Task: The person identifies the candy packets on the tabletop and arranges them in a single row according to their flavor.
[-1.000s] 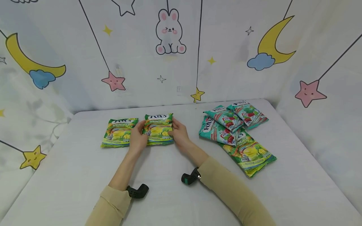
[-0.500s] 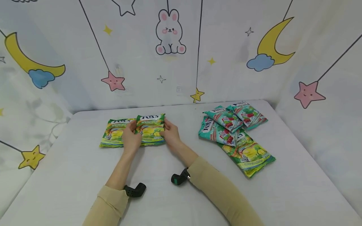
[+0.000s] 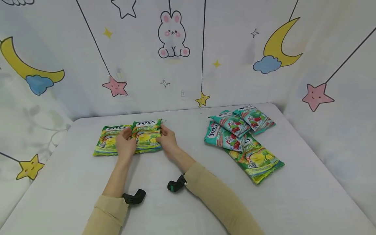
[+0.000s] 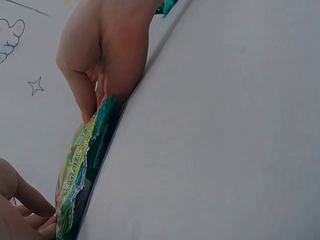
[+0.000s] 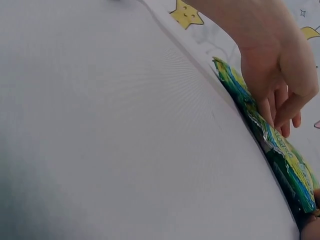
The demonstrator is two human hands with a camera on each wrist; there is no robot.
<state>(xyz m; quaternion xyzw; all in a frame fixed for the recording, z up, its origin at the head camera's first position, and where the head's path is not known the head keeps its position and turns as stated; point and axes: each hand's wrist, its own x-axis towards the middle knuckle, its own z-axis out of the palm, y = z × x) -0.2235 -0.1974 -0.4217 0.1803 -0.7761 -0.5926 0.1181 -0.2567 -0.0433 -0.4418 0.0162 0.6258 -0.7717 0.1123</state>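
Note:
A green and yellow candy bag (image 3: 147, 137) marked "FOX'S Spring Tea" lies printed face up between the two hands. My left hand (image 3: 125, 144) holds its left edge and my right hand (image 3: 169, 141) its right edge, thumbs in front, other fingertips partly hidden behind. Directly left is a matching candy bag (image 3: 108, 141), its right side partly covered by my left hand. In the left wrist view the right hand (image 4: 107, 55) pinches the bag's end. In the right wrist view the left hand (image 5: 280, 70) reaches down over the green bags (image 5: 270, 145), low on the table.
At the right lies a heap of several bags: teal candy bags (image 3: 224, 136) with red fruit pictures, partly over a green and yellow bag (image 3: 258, 160). The white table (image 3: 182, 209) backs onto a printed curtain (image 3: 141, 58).
Both hands have slid the held candy bag leftward, up against the other green bag. The head view has shifted slightly. The heap at the right has stayed put.

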